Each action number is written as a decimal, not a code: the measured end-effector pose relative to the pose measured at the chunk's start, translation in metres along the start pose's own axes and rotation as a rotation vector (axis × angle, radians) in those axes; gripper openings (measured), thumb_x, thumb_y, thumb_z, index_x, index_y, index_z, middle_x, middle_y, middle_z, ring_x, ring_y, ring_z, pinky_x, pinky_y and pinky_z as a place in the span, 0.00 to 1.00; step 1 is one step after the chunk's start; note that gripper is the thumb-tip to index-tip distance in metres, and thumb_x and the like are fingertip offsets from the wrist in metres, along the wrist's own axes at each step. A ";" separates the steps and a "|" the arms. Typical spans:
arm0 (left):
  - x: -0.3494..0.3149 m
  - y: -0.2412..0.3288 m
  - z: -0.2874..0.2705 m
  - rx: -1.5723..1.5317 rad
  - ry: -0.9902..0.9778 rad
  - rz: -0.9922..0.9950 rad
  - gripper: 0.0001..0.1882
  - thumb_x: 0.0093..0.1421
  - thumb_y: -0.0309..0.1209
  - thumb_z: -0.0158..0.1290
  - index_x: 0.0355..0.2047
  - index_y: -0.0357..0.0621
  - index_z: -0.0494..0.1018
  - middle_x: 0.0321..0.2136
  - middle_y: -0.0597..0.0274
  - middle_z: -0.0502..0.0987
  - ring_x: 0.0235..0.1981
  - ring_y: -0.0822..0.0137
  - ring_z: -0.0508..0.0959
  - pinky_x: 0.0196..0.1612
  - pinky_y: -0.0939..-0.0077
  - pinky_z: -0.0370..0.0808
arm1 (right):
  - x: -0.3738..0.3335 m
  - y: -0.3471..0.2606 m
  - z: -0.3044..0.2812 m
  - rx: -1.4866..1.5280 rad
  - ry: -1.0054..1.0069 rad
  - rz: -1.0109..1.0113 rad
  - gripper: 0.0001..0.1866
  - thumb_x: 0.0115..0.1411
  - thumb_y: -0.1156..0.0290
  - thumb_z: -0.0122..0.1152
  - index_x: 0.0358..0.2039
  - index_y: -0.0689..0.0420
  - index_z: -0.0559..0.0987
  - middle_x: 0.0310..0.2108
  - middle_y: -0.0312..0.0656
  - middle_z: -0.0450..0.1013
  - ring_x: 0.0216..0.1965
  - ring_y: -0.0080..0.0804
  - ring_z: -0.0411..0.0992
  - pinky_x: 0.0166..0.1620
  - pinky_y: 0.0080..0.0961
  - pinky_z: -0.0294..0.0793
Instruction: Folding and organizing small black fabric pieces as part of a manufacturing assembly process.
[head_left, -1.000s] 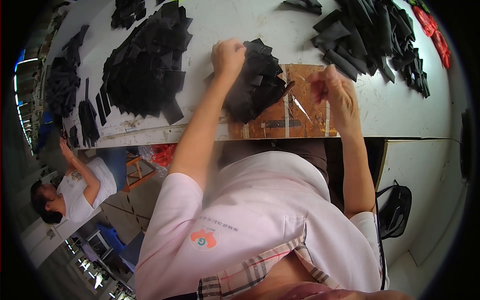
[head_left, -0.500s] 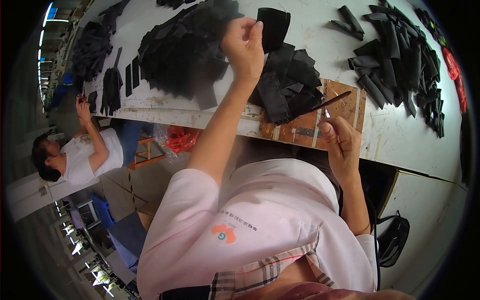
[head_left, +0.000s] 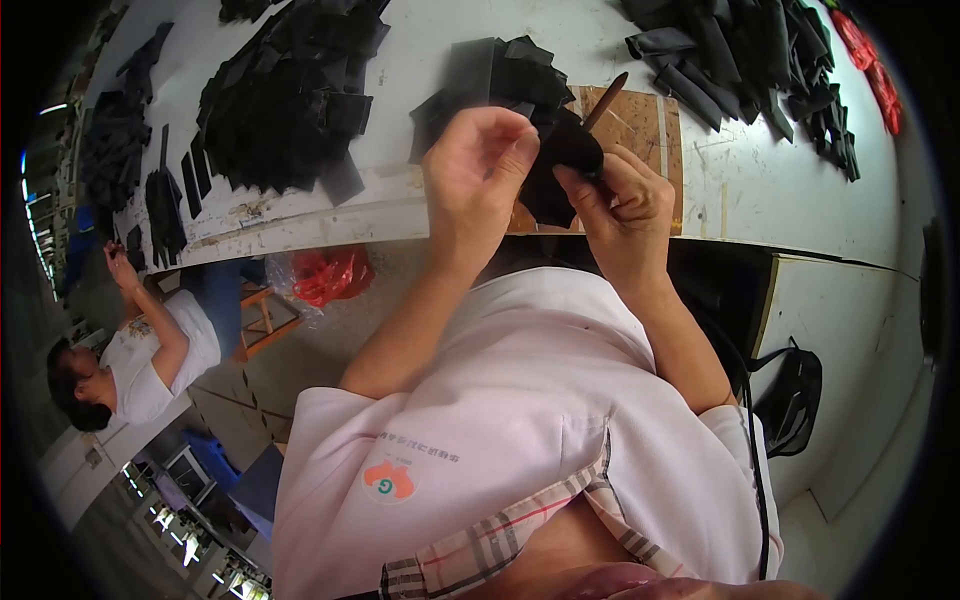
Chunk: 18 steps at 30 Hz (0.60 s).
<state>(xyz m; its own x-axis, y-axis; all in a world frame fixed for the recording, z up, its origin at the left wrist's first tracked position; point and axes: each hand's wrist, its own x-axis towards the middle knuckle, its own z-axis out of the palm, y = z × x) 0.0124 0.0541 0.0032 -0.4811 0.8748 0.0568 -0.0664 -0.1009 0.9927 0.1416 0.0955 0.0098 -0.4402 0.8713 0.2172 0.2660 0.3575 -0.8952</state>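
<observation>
A small black fabric piece point(head_left: 574, 146) is stretched between my two hands above the front of the table. My left hand point(head_left: 472, 175) is curled, thumb and forefinger pinched at the piece's left edge. My right hand point(head_left: 630, 205) has its thumb and bent fingers closed on the other side of it. Just beyond the fabric a dark pointed stick point(head_left: 606, 101) slants up over a worn brown board point(head_left: 648, 125); its lower end is hidden. Behind my hands lies a small heap of black fabric pieces point(head_left: 520, 75).
To the left is a large heap of black pieces point(head_left: 285, 105); rolled dark pieces point(head_left: 715, 60) lie at the right. Red plastic bags hang below the table point(head_left: 310, 222) edge. A person point(head_left: 150, 340) in white works at far left. A black backpack point(head_left: 793, 400) stands at right.
My left hand has brought the fabric piece down and toward me. My right hand has risen to meet it and now grips it too. The view has shifted to the right.
</observation>
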 end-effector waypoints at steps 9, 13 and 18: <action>-0.017 0.018 -0.003 -0.170 -0.048 -0.478 0.10 0.54 0.35 0.48 0.30 0.40 0.69 0.23 0.65 0.72 0.23 0.75 0.71 0.26 0.85 0.68 | -0.003 0.017 -0.003 -0.368 0.051 -0.275 0.11 0.33 0.78 0.63 0.20 0.57 0.71 0.17 0.36 0.64 0.19 0.32 0.65 0.20 0.25 0.63; -0.014 0.014 -0.009 -0.190 -0.089 -0.582 0.08 0.52 0.32 0.48 0.26 0.40 0.70 0.22 0.65 0.72 0.21 0.74 0.72 0.23 0.83 0.68 | -0.003 0.019 -0.004 -0.548 0.017 -0.462 0.12 0.31 0.77 0.59 0.22 0.57 0.71 0.21 0.35 0.65 0.22 0.30 0.64 0.22 0.23 0.64; -0.014 0.006 -0.016 -0.308 -0.106 -0.735 0.06 0.50 0.29 0.47 0.26 0.39 0.70 0.21 0.64 0.73 0.21 0.74 0.72 0.22 0.83 0.67 | -0.005 0.029 -0.005 -0.725 0.006 -0.601 0.11 0.33 0.74 0.55 0.22 0.58 0.72 0.22 0.35 0.64 0.23 0.28 0.64 0.23 0.22 0.64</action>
<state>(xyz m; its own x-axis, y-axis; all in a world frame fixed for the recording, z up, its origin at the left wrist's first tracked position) 0.0049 0.0342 0.0067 -0.1356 0.8070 -0.5748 -0.5794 0.4061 0.7067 0.1563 0.1031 -0.0152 -0.6734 0.4737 0.5675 0.4655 0.8681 -0.1724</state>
